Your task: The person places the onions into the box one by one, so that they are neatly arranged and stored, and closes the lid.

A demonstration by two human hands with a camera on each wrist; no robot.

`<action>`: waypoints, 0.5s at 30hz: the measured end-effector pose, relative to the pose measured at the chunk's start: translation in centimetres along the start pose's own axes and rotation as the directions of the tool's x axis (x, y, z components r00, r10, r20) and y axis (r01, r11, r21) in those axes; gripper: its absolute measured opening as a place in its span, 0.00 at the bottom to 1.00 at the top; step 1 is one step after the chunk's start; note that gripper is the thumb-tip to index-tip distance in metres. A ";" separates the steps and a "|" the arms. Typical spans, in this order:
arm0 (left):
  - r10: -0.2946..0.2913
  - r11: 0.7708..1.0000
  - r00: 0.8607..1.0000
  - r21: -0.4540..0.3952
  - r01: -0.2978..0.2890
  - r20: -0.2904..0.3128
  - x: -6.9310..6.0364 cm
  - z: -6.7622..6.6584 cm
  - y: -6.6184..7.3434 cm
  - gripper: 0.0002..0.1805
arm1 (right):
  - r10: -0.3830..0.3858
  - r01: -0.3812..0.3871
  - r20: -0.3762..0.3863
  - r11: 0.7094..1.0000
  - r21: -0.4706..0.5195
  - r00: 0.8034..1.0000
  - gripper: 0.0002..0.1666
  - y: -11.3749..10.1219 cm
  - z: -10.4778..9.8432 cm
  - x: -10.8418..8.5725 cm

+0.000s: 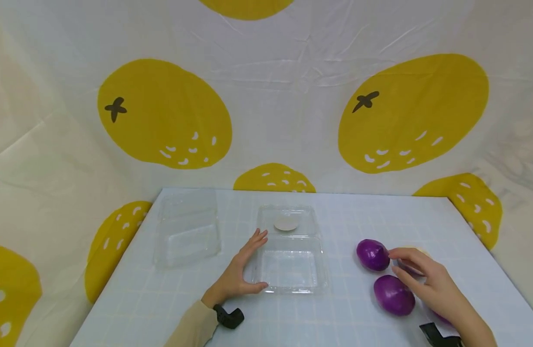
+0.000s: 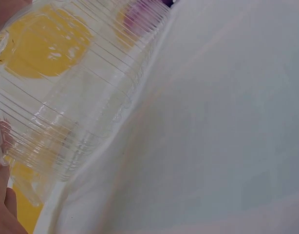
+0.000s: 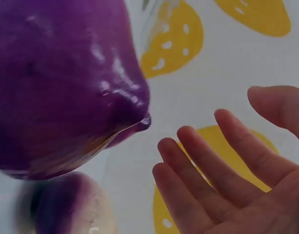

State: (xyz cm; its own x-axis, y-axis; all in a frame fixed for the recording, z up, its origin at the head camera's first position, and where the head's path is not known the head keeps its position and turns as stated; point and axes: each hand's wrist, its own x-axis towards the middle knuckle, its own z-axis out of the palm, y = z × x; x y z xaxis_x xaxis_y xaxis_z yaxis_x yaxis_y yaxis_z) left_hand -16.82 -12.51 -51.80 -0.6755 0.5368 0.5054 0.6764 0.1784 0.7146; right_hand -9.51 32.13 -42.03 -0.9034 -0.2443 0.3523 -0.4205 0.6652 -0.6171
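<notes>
A clear plastic clamshell box (image 1: 289, 270) lies open at mid-table, its lid toward the back. My left hand (image 1: 238, 277) spreads along the box's left side, thumb by the front corner and fingers straight. In the left wrist view the ribbed box wall (image 2: 66, 97) lies against the fingers. To the right are glossy purple onion-like vegetables: one at the back (image 1: 372, 255) and one nearer (image 1: 394, 295). My right hand (image 1: 433, 282) hovers beside them, holding nothing, fingers loosely extended in the right wrist view. It partly covers a purple-and-cream piece (image 3: 74, 207) and another purple one.
A second clear plastic container (image 1: 186, 236) sits at the table's back left. A pale round disc (image 1: 286, 222) shows on the box lid. Behind the white table (image 1: 132, 308) hangs a cloth (image 1: 288, 120) with large yellow fruit prints.
</notes>
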 end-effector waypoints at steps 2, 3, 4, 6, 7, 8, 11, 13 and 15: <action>0.001 1.000 1.000 0.002 -0.001 0.001 0.0 0.0 0.0 0.52 | -0.013 0.014 0.011 0.999 -0.031 1.000 0.21 0.5 0.1 -0.5; 0.007 1.000 1.000 -0.001 -0.007 0.001 0.0 0.0 0.0 0.52 | -0.022 0.023 0.016 0.999 -0.041 1.000 0.22 0.7 0.2 -0.8; 0.012 1.000 1.000 -0.002 -0.012 0.003 0.0 0.0 0.0 0.52 | -0.029 0.030 0.023 0.998 -0.048 0.999 0.23 0.9 0.3 -1.0; 0.023 1.000 1.000 -0.001 -0.023 0.003 0.0 0.1 -0.1 0.52 | -0.046 0.048 0.037 0.998 -0.050 0.998 0.24 1.2 0.5 -1.3; 0.028 1.000 1.000 -0.003 -0.028 0.002 0.0 0.1 -0.1 0.51 | -0.057 0.059 0.045 0.997 -0.052 0.997 0.24 1.4 0.6 -1.5; 0.032 0.999 0.999 -0.005 -0.032 0.001 0.0 0.1 -0.1 0.51 | -0.070 0.073 0.054 0.996 -0.052 0.996 0.25 1.5 0.7 -1.6; 0.035 0.999 0.999 -0.007 -0.035 -0.001 0.0 0.1 -0.1 0.51 | -0.088 0.092 0.084 0.994 -0.052 0.993 0.28 1.9 1.0 -1.9; 0.035 0.999 0.999 -0.006 -0.035 -0.002 0.0 0.1 -0.1 0.51 | -0.080 0.086 0.111 0.995 -0.049 0.991 0.31 2.2 1.1 -2.1; 0.035 0.999 0.999 -0.001 -0.035 -0.002 0.0 0.0 -0.1 0.51 | -0.051 0.058 0.149 0.997 -0.041 0.987 0.33 2.4 1.2 -2.3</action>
State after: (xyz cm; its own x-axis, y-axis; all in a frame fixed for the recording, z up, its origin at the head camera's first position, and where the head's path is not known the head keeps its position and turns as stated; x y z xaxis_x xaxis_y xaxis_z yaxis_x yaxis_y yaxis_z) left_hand -16.86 -12.53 -51.87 -0.6520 0.5408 0.5315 0.6994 0.1581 0.6970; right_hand -8.50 33.48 -45.15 -0.8831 -0.3807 0.2743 -0.4683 0.6784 -0.5661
